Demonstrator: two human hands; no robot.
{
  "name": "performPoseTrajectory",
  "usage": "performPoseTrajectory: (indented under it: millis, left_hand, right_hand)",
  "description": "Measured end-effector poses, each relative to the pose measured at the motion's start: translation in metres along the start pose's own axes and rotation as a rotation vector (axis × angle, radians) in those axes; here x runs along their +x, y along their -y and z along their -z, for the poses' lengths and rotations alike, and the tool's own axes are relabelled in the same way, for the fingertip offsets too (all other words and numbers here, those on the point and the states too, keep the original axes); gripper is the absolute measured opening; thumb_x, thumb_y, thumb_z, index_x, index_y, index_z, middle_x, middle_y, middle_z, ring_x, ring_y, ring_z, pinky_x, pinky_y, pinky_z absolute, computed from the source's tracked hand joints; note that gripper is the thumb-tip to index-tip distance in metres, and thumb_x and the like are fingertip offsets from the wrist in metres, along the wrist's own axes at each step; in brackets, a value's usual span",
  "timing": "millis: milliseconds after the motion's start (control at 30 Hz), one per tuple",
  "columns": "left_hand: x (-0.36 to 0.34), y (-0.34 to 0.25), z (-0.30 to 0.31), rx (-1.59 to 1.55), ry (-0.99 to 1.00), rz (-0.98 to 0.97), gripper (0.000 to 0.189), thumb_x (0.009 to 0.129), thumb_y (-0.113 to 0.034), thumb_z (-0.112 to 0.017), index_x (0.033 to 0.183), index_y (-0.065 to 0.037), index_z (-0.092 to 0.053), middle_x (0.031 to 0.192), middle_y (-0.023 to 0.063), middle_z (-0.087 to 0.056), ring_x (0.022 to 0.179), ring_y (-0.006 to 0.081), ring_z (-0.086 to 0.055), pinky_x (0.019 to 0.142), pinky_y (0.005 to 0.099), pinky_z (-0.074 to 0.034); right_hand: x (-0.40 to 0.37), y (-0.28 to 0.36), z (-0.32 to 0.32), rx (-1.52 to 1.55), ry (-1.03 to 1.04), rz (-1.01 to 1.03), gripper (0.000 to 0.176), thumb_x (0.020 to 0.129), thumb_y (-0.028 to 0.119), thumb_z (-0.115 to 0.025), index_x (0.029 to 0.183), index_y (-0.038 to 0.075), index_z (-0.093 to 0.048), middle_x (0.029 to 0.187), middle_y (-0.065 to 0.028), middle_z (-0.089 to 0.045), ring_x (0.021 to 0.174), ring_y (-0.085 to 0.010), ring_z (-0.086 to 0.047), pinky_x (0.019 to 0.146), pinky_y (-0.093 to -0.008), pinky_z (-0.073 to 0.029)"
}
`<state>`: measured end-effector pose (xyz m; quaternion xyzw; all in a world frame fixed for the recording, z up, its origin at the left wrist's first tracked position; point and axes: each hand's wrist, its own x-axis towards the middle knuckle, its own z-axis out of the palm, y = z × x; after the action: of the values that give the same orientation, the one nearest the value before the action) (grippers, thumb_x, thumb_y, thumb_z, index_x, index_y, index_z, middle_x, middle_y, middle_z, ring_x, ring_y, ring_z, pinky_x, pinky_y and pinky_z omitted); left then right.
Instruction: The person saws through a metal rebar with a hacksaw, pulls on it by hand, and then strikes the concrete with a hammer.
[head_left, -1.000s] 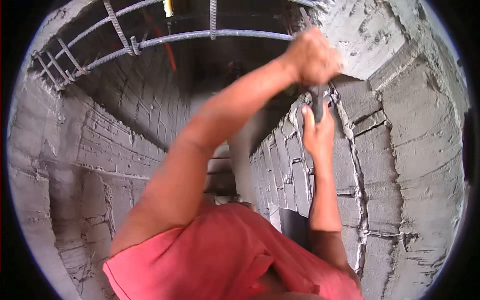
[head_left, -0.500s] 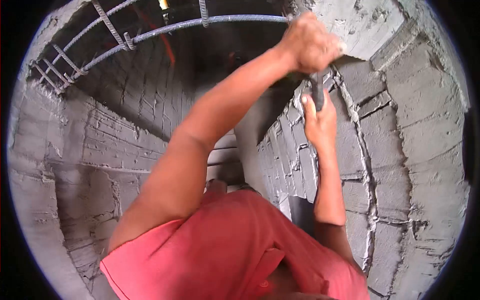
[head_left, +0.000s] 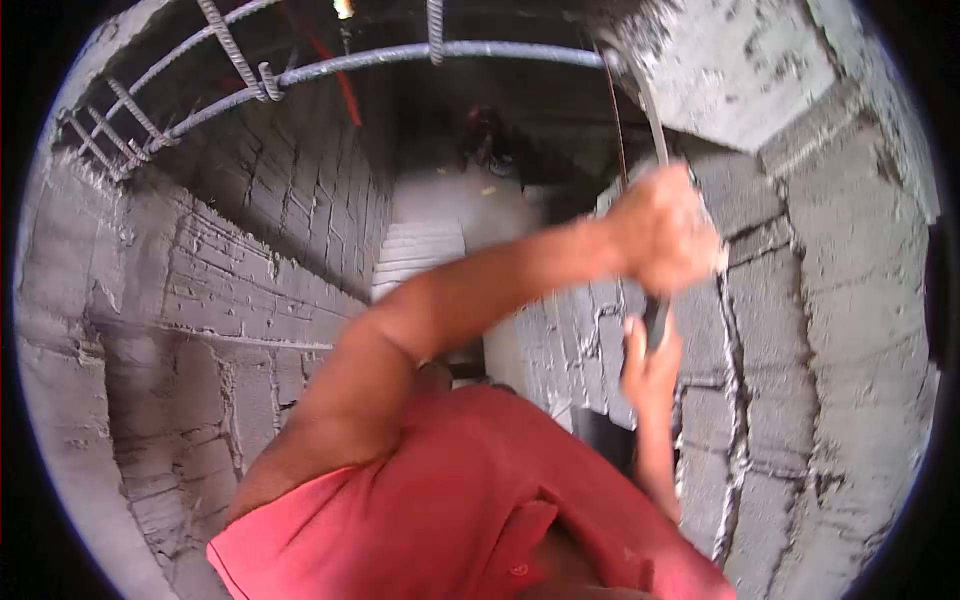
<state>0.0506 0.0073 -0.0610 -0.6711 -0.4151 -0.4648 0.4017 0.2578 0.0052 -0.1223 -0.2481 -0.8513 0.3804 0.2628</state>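
Note:
A hacksaw reaches up toward the horizontal rebar, its thin blade crossing close to the bar's right end beside the concrete. My left hand, blurred by motion, is closed round the saw's frame just above the handle. Below it, my right hand grips the dark handle, thumb lying along its side. My left arm crosses in front of my body, and the lower part of the saw is hidden behind the left hand.
More rebar forms a grid at upper left. Rough block walls stand close on the right and on the left. A concrete block face juts out at upper right. Pale steps lie below, with a blurred dark shape beyond.
Both hands have moved down toward my body with the hacksaw, and more of its bow and blade now shows above my left hand. The view has shifted slightly.

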Motion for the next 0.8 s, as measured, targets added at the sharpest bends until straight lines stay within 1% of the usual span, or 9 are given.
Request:
performPoseTrajectory:
  millis: [33, 133, 233, 333, 400, 433, 533, 567, 800]
  left_hand:
    - [0.003, -0.009, 0.006, -0.104, -0.038, 0.088, 0.035, 0.080, -0.033, -0.064, 0.053, -0.024, -0.044, 0.049, -0.0014, -0.038, 0.047, 0.0211, -0.045, 0.053, 0.0415, -0.036]
    - [0.030, 0.058, 0.008, 0.088, 0.058, -0.137, 0.030, 0.083, -0.028, -0.065, 0.058, -0.020, -0.051, 0.052, 0.0012, -0.048, 0.051, 0.0238, -0.052, 0.055, 0.0424, -0.038]
    - [0.041, 0.093, 0.011, -0.020, -0.066, -0.002, 0.027, 0.084, -0.031, -0.066, 0.063, -0.017, -0.060, 0.057, 0.0043, -0.056, 0.055, 0.0287, -0.057, 0.059, 0.0443, -0.042]
    - [0.024, 0.055, 0.018, 0.108, 0.045, -0.077, 0.030, 0.083, -0.029, -0.066, 0.057, -0.018, -0.054, 0.054, 0.0025, -0.051, 0.052, 0.0246, -0.051, 0.057, 0.0403, -0.039]
    - [0.011, 0.008, 0.016, -0.035, 0.027, -0.028, 0.030, 0.081, -0.028, -0.066, 0.056, -0.021, -0.051, 0.053, 0.0005, -0.048, 0.050, 0.0223, -0.048, 0.055, 0.0387, -0.038]
    - [0.010, 0.001, 0.016, -0.104, 0.028, 0.038, 0.029, 0.081, -0.028, -0.065, 0.056, -0.022, -0.050, 0.053, -0.0004, -0.046, 0.050, 0.0213, -0.046, 0.054, 0.0385, -0.037]
    - [0.029, 0.077, 0.032, 0.208, 0.073, -0.198, 0.028, 0.078, -0.028, -0.068, 0.059, -0.017, -0.050, 0.056, 0.0019, -0.048, 0.053, 0.0254, -0.050, 0.056, 0.0432, -0.037]
    - [0.036, 0.104, 0.029, 0.145, 0.051, -0.166, 0.031, 0.079, -0.029, -0.068, 0.058, -0.016, -0.049, 0.057, 0.0038, -0.051, 0.053, 0.0280, -0.051, 0.055, 0.0442, -0.038]
    - [-0.005, -0.010, 0.011, -0.039, 0.022, 0.025, 0.027, 0.076, -0.031, -0.068, 0.059, -0.021, -0.051, 0.053, -0.0002, -0.046, 0.050, 0.0212, -0.048, 0.053, 0.0405, -0.037]
  right_hand:
    - [-0.004, 0.009, -0.002, 0.014, -0.029, 0.055, 0.019, 0.099, 0.015, -0.058, 0.106, -0.002, -0.061, 0.083, -0.0197, -0.064, 0.074, -0.0309, -0.064, 0.072, -0.0450, -0.052]
    - [0.061, 0.015, -0.011, -0.002, -0.070, 0.116, 0.022, 0.100, 0.019, -0.063, 0.104, -0.002, -0.060, 0.082, -0.0185, -0.062, 0.072, -0.0317, -0.061, 0.072, -0.0424, -0.051]
    - [0.096, 0.036, -0.012, 0.020, -0.069, 0.162, 0.022, 0.099, 0.020, -0.065, 0.105, -0.001, -0.060, 0.081, -0.0204, -0.061, 0.071, -0.0353, -0.059, 0.070, -0.0426, -0.049]
    - [0.052, 0.022, -0.007, -0.070, -0.089, 0.240, 0.023, 0.101, 0.019, -0.063, 0.105, -0.004, -0.060, 0.075, -0.0174, -0.060, 0.067, -0.0304, -0.057, 0.066, -0.0404, -0.049]
    - [0.005, 0.015, 0.001, 0.017, 0.012, -0.065, 0.025, 0.101, 0.020, -0.062, 0.106, -0.004, -0.060, 0.080, -0.0220, -0.064, 0.070, -0.0364, -0.063, 0.069, -0.0422, -0.051]
    - [0.003, 0.012, -0.003, 0.042, -0.018, 0.007, 0.025, 0.101, 0.019, -0.062, 0.108, -0.004, -0.061, 0.087, -0.0291, -0.066, 0.078, -0.0464, -0.066, 0.072, -0.0447, -0.053]
    - [0.087, 0.021, -0.030, 0.006, -0.131, 0.339, 0.022, 0.100, 0.018, -0.063, 0.105, -0.004, -0.060, 0.086, -0.0286, -0.065, 0.081, -0.0506, -0.064, 0.070, -0.0466, -0.051]
    - [0.110, 0.029, -0.032, 0.003, -0.097, 0.222, 0.023, 0.100, 0.019, -0.063, 0.104, -0.003, -0.059, 0.088, -0.0274, -0.064, 0.082, -0.0501, -0.063, 0.072, -0.0481, -0.050]
    - [-0.008, 0.007, -0.005, -0.038, -0.048, 0.155, 0.021, 0.101, 0.016, -0.059, 0.103, -0.005, -0.060, 0.083, -0.0239, -0.062, 0.076, -0.0397, -0.062, 0.073, -0.0464, -0.050]
